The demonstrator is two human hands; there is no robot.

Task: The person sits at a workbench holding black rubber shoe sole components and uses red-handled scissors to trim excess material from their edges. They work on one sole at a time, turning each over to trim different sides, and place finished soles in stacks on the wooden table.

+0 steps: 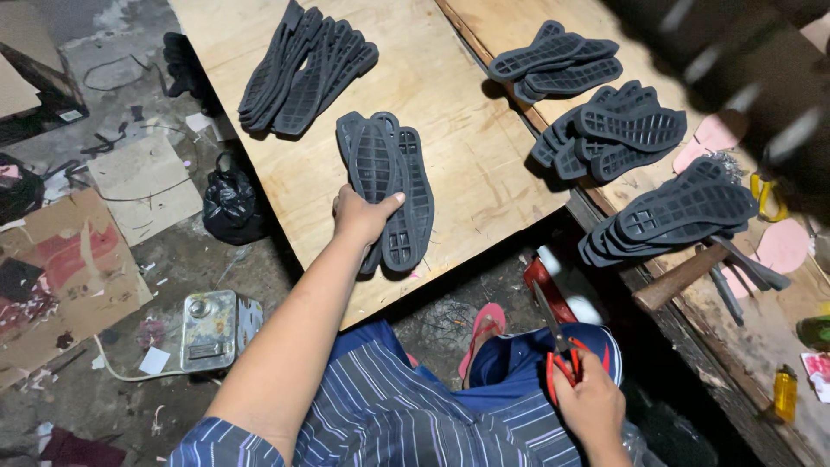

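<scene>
Fanned stack of black rubber soles (304,71), far-left part of the plywood counter (450,104). Left hand (361,216) gripping a small stack of soles (389,186) near the counter's near edge. Right hand (588,399), over the lap, closed on red-handled scissors (558,346). Three further sole piles (635,130) on the right counter, beside a hammer (683,275). Sorting appears partway: several piles laid, one in hand.

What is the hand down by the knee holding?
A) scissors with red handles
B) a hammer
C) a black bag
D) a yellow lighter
A: the right hand has its fingers through the red loops of the scissors, blades pointing up, while the left hand rests on a small stack of black shoe soles on the wooden board.
</scene>
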